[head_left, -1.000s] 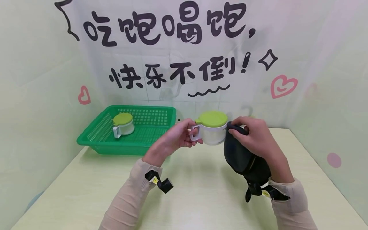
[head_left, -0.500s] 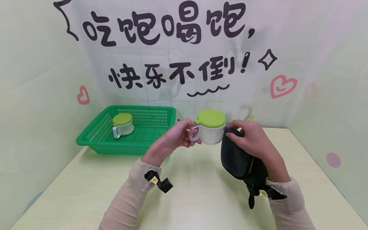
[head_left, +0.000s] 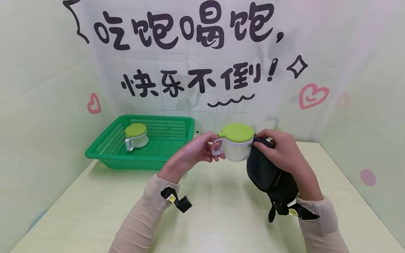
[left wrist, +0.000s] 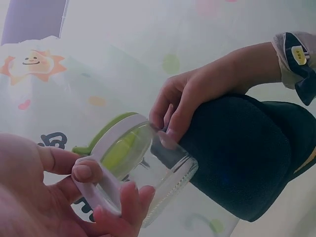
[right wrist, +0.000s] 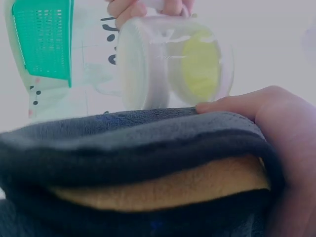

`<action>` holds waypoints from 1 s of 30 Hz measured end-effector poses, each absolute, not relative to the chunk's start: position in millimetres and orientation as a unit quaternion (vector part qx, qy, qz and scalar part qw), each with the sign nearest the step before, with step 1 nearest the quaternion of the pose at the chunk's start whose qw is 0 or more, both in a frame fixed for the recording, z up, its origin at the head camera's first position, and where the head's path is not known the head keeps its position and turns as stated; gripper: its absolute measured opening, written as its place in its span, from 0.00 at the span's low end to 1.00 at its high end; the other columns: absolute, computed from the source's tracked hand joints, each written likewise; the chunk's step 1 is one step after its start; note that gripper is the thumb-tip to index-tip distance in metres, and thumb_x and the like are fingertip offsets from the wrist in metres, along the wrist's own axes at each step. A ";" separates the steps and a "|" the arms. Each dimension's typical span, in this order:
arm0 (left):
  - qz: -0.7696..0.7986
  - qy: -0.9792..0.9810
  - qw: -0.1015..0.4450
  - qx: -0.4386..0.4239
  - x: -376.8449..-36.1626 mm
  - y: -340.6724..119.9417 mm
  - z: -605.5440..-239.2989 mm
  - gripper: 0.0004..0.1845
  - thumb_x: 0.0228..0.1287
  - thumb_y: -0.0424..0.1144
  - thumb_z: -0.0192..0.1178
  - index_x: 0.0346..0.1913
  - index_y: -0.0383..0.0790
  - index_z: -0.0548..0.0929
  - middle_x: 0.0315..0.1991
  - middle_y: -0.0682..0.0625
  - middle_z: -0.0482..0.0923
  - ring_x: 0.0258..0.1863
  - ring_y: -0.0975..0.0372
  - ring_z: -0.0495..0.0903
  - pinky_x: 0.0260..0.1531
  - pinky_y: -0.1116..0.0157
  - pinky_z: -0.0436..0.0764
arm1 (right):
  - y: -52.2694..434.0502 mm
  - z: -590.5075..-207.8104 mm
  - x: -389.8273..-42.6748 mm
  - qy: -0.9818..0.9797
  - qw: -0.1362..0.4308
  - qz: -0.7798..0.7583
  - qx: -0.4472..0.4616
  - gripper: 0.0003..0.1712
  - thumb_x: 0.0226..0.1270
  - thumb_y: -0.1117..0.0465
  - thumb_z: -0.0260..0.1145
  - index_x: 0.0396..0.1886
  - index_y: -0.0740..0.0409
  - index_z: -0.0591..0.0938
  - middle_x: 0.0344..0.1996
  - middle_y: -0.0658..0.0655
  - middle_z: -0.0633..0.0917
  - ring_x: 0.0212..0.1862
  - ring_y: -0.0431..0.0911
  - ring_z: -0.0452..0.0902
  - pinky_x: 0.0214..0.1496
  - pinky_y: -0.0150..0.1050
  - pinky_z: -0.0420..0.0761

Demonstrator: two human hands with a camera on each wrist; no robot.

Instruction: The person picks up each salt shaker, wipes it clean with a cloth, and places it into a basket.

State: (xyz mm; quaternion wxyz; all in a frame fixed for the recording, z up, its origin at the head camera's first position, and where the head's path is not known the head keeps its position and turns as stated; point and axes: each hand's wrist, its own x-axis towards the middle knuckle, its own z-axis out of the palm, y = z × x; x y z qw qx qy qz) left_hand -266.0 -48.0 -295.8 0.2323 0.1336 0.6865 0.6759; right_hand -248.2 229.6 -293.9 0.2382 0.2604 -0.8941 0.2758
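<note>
The left hand (head_left: 193, 153) holds the lidded jar (head_left: 236, 142) in the air by its white handle, fingers curled round it, while the right hand (head_left: 283, 151) pinches a dark cloth (head_left: 269, 174) against the jar's side; wiping seems underway. Left of the fingers, a second jar (head_left: 136, 136) stands in the green basket (head_left: 164, 154). The held glass jar looks empty.

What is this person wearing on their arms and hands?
Both arms wear snug beige sleeves down to the wrists. Each wrist carries a black strap with a small yellow tag: left, right. The left hand and right hand are bare, with no gloves.
</note>
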 end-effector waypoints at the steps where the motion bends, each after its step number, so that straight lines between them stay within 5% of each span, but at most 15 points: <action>1: 0.678 0.687 0.228 0.129 -266.4 -47.1 -295.5 0.15 0.70 0.44 0.45 0.24 0.44 0.68 0.29 0.47 0.86 0.24 0.61 0.79 0.26 0.69 0.72 | 229.5 -293.2 -247.5 -0.893 0.238 0.279 0.261 0.08 0.66 0.64 0.74 0.43 0.56 0.88 0.37 0.55 0.91 0.27 0.43 0.72 0.34 0.35 0.76; 14: 0.634 0.713 0.240 0.177 -267.4 -47.9 -292.7 0.16 0.70 0.44 0.45 0.23 0.43 0.67 0.30 0.46 0.86 0.24 0.59 0.75 0.25 0.68 0.68 | 236.1 -290.7 -253.1 -0.891 0.213 0.299 0.268 0.08 0.68 0.66 0.71 0.45 0.57 0.88 0.38 0.56 0.90 0.27 0.43 0.72 0.33 0.35 0.76; 21: 0.632 0.695 0.270 0.213 -265.8 -51.8 -293.1 0.17 0.69 0.42 0.44 0.21 0.41 0.63 0.29 0.44 0.84 0.23 0.58 0.74 0.24 0.67 0.70 | 247.5 -291.4 -253.8 -0.853 0.152 0.395 0.305 0.10 0.66 0.70 0.71 0.45 0.59 0.90 0.41 0.59 0.91 0.37 0.35 0.82 0.43 0.22 0.80; 30: 0.622 0.682 0.302 0.239 -264.6 -55.0 -294.6 0.18 0.70 0.44 0.44 0.22 0.41 0.62 0.28 0.45 0.84 0.23 0.58 0.72 0.25 0.67 0.68 | 240.2 -296.8 -257.9 -0.840 0.119 0.423 0.319 0.10 0.70 0.71 0.67 0.46 0.61 0.89 0.41 0.58 0.91 0.39 0.33 0.84 0.46 0.23 0.81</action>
